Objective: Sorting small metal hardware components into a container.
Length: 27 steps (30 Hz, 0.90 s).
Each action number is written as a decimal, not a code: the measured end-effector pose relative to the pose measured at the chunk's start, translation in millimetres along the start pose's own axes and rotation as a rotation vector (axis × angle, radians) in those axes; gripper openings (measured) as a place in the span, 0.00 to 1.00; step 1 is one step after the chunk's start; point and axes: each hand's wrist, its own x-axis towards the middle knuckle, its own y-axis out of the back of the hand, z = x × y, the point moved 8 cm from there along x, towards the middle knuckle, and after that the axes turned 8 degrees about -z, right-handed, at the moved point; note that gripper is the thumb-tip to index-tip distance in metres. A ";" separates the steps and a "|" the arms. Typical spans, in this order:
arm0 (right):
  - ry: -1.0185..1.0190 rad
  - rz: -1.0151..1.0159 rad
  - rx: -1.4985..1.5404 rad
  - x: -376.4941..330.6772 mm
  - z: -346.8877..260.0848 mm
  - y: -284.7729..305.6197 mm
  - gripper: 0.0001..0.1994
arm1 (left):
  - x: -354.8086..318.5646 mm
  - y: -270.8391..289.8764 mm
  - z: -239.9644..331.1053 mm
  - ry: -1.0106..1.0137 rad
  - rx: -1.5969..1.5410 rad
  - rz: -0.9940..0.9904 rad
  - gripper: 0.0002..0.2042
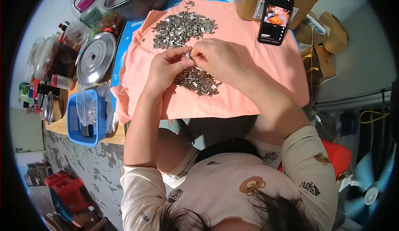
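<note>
My left hand (168, 68) pinches a small silver metal piece (188, 55) between thumb and fingers, above the cloth. Against it, my right hand (216, 58) has its fingers curled closed; what they grip, if anything, is hidden. Beyond my hands a wide pile of small metal cylinders (178, 28) is spread out. A second pile of metal cylinders (199, 83), browner in tone, lies just on the near side, partly under my hands. Both piles rest on a pink cloth (257, 89) draped over the table.
A phone (276, 18) with a lit screen leans against a cardboard box (249, 0) at the back right. On the left stand a metal lid (96, 59), a blue plastic basket (70, 118) and a big dark pot (145, 2). A fan (370, 195) is at the lower right.
</note>
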 end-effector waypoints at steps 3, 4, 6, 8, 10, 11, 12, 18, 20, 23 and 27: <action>-0.172 -0.120 0.274 1.2 23.5 -7.1 0.04 | -0.1 -0.9 0.4 -0.002 -0.116 0.006 0.15; -0.228 -0.191 0.454 -1.9 37.1 -14.3 0.04 | 0.5 -1.5 -0.2 -0.004 -0.091 -0.006 0.15; -0.318 -0.287 0.666 -5.0 46.6 -24.4 0.05 | 1.4 -2.5 -1.6 -0.003 -0.069 -0.022 0.15; -0.344 -0.283 0.618 -3.8 48.8 -24.2 0.05 | 1.9 -2.6 0.5 -0.015 -0.078 -0.035 0.15; -0.366 -0.280 0.570 -1.4 50.3 -19.3 0.05 | 1.5 -7.9 4.4 -0.023 -0.071 -0.055 0.15; -0.400 -0.307 0.577 -1.2 52.6 -16.1 0.06 | -0.1 -10.5 6.8 -0.031 -0.062 -0.069 0.15; -0.434 -0.334 0.583 -1.2 56.5 -14.6 0.06 | -1.6 -10.1 7.2 -0.033 -0.061 -0.063 0.15; -0.381 -0.149 -0.017 18.3 68.7 -16.1 0.08 | -2.7 -17.3 3.8 0.003 0.003 -0.147 0.15; -0.253 -0.117 -0.291 25.9 61.5 -24.2 0.08 | -3.2 -21.6 8.8 -0.011 -0.038 -0.168 0.15; -0.272 -0.106 -0.297 22.9 63.0 -26.0 0.06 | -3.4 -25.0 13.8 -0.030 -0.081 -0.197 0.14; -0.232 -0.129 -0.225 21.5 56.2 -22.8 0.05 | -4.9 -20.6 11.2 0.003 -0.048 -0.181 0.15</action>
